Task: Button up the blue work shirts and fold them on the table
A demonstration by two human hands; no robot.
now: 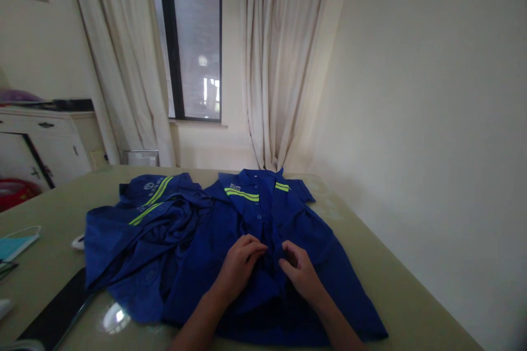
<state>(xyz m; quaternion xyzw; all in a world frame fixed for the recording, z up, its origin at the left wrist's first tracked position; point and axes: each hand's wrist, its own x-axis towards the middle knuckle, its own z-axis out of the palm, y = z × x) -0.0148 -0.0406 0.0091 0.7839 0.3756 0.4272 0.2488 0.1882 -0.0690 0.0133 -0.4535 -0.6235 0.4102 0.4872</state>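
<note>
A blue short-sleeved work jacket with yellow-green stripes lies spread on the table, its collar toward the window. Its front is partly apart, and small buttons show along one edge. My left hand pinches the left front edge low on the jacket. Just across the opening, my right hand has its fingers and thumb curled at the other front edge; the cloth at its fingertips is partly hidden. To the left, a second blue work garment with similar stripes lies crumpled against the first.
On the left of the greenish table lie a dark flat object, a light blue face mask and a small white object. A wall borders the right side. Behind are curtains and a white cabinet.
</note>
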